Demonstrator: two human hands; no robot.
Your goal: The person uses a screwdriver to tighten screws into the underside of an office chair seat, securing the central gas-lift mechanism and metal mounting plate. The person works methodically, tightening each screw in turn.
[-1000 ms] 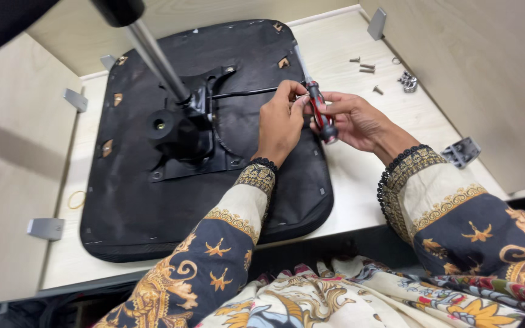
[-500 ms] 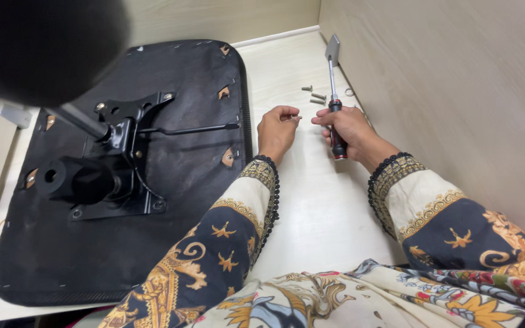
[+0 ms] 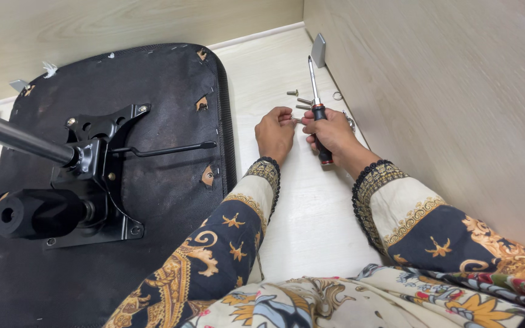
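My right hand [image 3: 334, 132] grips a screwdriver [image 3: 316, 97] with a black and red handle, its steel shaft pointing away from me. My left hand [image 3: 274, 132] rests on the pale wooden surface [image 3: 311, 212] just left of it, fingertips pinched on a small bolt [image 3: 295, 120] lying there. A few more loose bolts [image 3: 299, 100] lie just beyond both hands. To the left lies an upturned black chair seat [image 3: 171, 170] with a black metal mechanism plate [image 3: 101, 176] screwed to it.
A steel gas-lift column [image 3: 16, 138] and a black knob [image 3: 28, 212] stick out of the mechanism. A wooden wall [image 3: 457, 109] rises close on the right. A grey metal bracket [image 3: 318, 48] sits at the far corner, and a small ring [image 3: 338, 95] lies by the wall.
The view has swung right and nearer. Both hands have left the chair seat and come to rest on the wood beside the loose bolts, the screwdriver still in my right hand.
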